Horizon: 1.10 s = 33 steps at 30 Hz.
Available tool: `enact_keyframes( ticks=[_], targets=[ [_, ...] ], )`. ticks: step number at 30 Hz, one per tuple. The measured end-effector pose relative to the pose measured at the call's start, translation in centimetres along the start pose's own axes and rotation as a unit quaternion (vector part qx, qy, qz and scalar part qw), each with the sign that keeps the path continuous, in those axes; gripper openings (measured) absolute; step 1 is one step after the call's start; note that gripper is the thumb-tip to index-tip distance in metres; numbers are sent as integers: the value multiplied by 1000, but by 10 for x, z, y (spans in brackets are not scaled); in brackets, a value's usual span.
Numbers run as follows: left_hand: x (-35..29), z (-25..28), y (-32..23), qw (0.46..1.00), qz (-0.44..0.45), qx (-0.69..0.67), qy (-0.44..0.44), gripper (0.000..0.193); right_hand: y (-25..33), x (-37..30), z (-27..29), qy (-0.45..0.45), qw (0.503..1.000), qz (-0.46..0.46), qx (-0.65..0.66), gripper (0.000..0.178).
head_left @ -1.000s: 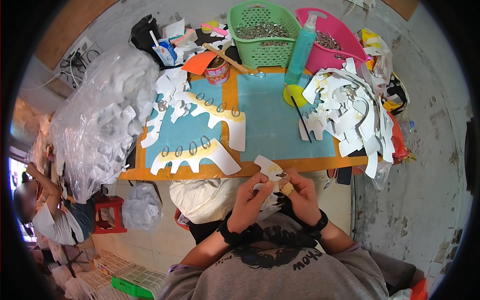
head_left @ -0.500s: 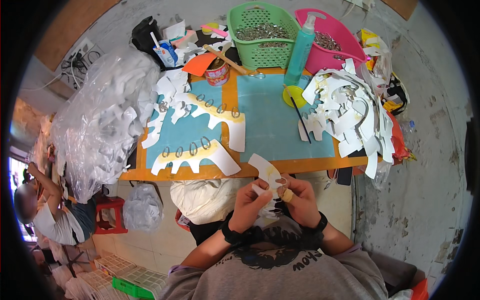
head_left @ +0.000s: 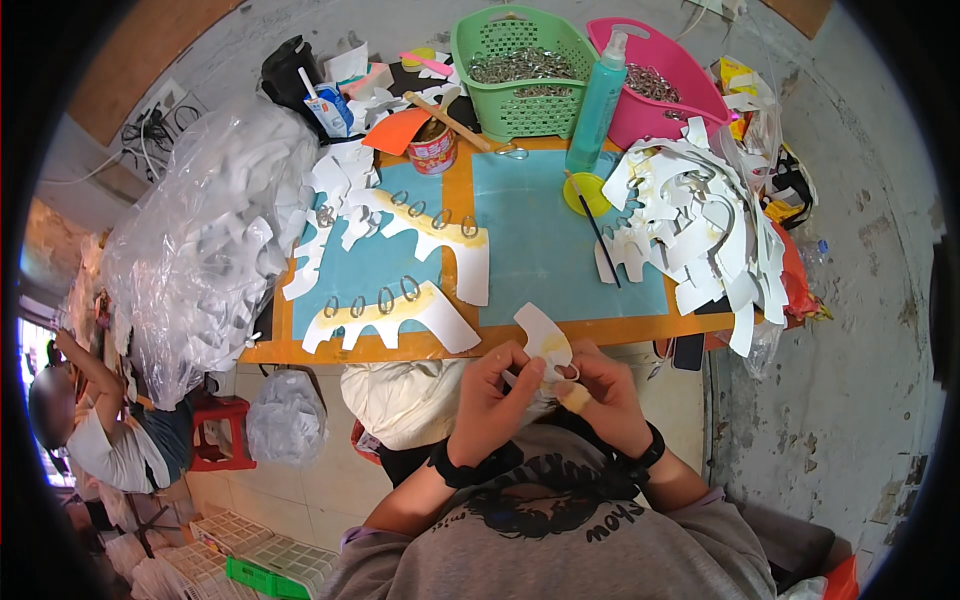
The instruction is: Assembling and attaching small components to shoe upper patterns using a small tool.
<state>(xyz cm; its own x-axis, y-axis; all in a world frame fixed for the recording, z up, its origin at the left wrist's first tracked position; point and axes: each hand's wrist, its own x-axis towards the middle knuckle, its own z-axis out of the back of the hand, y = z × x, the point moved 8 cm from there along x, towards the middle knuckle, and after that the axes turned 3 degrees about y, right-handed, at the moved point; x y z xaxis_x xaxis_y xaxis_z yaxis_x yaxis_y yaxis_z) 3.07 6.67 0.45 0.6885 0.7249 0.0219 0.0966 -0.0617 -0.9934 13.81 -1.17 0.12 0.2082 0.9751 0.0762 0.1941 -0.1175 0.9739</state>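
In front of the table edge, my left hand [head_left: 497,398] and my right hand [head_left: 606,400] are both closed on a white cut-out piece [head_left: 541,328]. Its broad end sticks up between them, with a yellowish smear lower down. A thin metal ring [head_left: 570,373] shows at the right fingertips; the fingers cover part of it. A tan wrap circles one finger of the right hand. Just beyond lie two scalloped white pieces, one near the edge [head_left: 440,312] and one farther back [head_left: 473,272], each with a yellowish strip and several oval metal rings.
A thin brush [head_left: 597,235] rests across a yellow dish [head_left: 584,192]. At the back stand a green basket [head_left: 520,112] and a pink basket [head_left: 655,124] of metal rings, plus a spray bottle [head_left: 597,110]. White pieces pile up right [head_left: 735,230]; a plastic bag [head_left: 200,230] bulges left.
My hands have moved slightly up and closer together. The white piece has turned, its top end shifting right, and its lower part is now mostly hidden by the hands.
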Motion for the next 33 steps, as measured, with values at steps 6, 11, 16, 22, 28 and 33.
enact_keyframes(
  ticks=[6, 11, 16, 22, 28, 33],
  targets=[
    [-3, 1, 3, 998, 22, -48, -29, 18, 6, 4, -1, -34, 998, 1, -57, 13],
    [0, -4, -26, 999, -28, -18, 1, 12, 5, 4, -3, -22, 999, -27, -25, 12],
    [4, -5, -8, 997, 28, -77, -6, 17, 6, 5, -9, 21, 999, -27, -41, 14],
    [2, -3, -6, 991, 39, -121, -47, 17, 15, 7, -8, 43, 996, -34, 77, 19],
    [1, -5, -6, 986, 13, -144, -82, 16, 14, 9, -7, -1, 1000, 3, 2, 15],
    [-2, -7, -4, 983, 6, -153, -103, 15, 8, 9, -8, -17, 997, -24, 64, 16]
  ],
)
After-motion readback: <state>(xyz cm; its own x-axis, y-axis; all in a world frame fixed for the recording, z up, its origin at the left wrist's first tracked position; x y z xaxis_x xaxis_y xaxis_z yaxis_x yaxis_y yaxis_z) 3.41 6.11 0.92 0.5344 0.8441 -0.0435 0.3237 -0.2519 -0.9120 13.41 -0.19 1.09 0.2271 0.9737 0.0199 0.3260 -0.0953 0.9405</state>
